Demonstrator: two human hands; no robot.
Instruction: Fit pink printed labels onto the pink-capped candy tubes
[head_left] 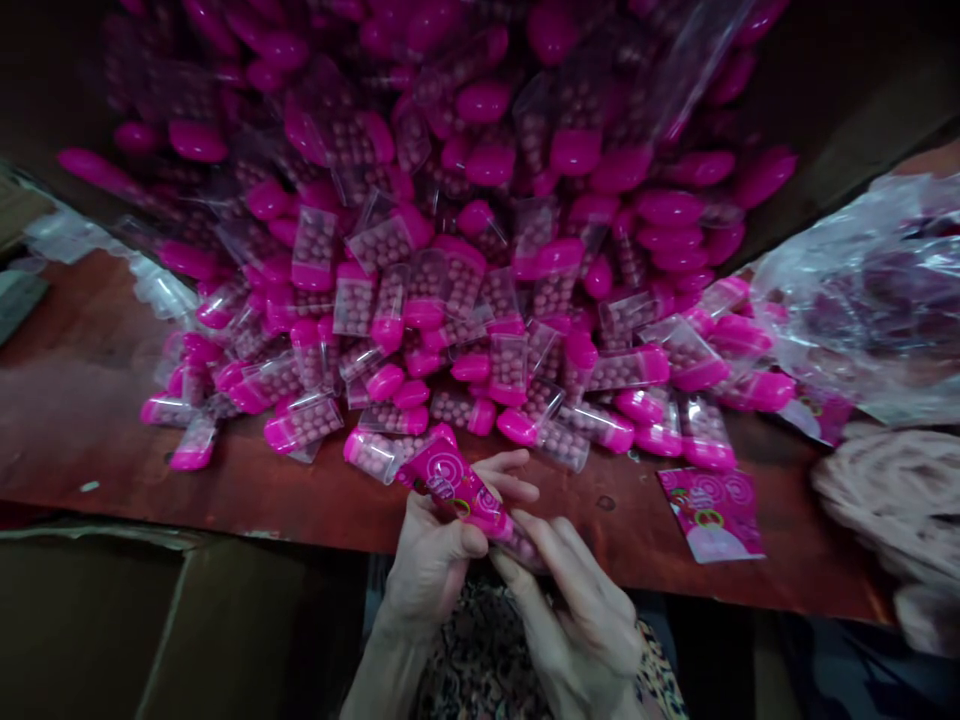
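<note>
Candy container [521,548], clear plastic with small pink balls inside, sits over the near edge of the red-brown table [300,500], gripped between the thumb and fingers of the right hand [581,615]. Its upper end meets the lower end of a pink printed sleeve [459,488]; how far it goes inside is hidden. The left hand [431,560] pinches that sleeve, thumb across its front, with other fingertips stretched out behind it. Just beyond the sleeve's top lies a pink-capped container [373,455], at the front of a large heap of similar containers [450,290] spread across the tabletop. To the right, a flat printed sleeve [711,515] lies near the table edge. Farther right are a crumpled clear plastic bag [862,310] and a bunched pale cloth [900,500]. Patterned clothing [487,650] shows below the hands.
</note>
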